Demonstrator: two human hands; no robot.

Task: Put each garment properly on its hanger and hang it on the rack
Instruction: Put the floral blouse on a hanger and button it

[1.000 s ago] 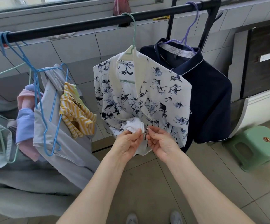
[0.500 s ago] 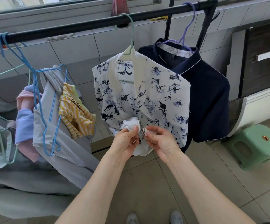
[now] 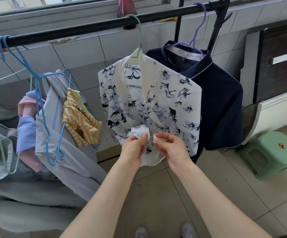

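Head view looks down on two bare forearms reaching to the bottom front of a white floral jacket (image 3: 158,103), which hangs on a pale green hanger (image 3: 139,31) hooked over the black rack bar (image 3: 87,29). The left hand (image 3: 134,148) pinches the bunched white ribbed hem of the jacket's left front between thumb and curled fingers (image 3: 143,135); the right hand (image 3: 172,148) pinches the opposite hem edge the same way, its fingers (image 3: 158,137) curled on the cloth. Between the two thumbs, touching both, sits the metal zip slider (image 3: 151,140) with its pull tab hanging straight down. The zip's long axis runs upward and slightly left from the slider, along the open front edges toward the cream collar, so the teeth lie above the fingers and away from the person. Both hands are equally near the slider; the right seems better placed to take the pull while the left holds the hem taut below. Whether the pin is seated in the slider is too small to tell. My judgement is that the step in hand is joining the zip at the base so the jacket hangs closed. Just beside it to the right hangs a navy top (image 3: 216,103) on a purple hanger (image 3: 197,31); unhung garments (image 3: 56,127) and blue hangers (image 3: 36,79) crowd the bar's left end.
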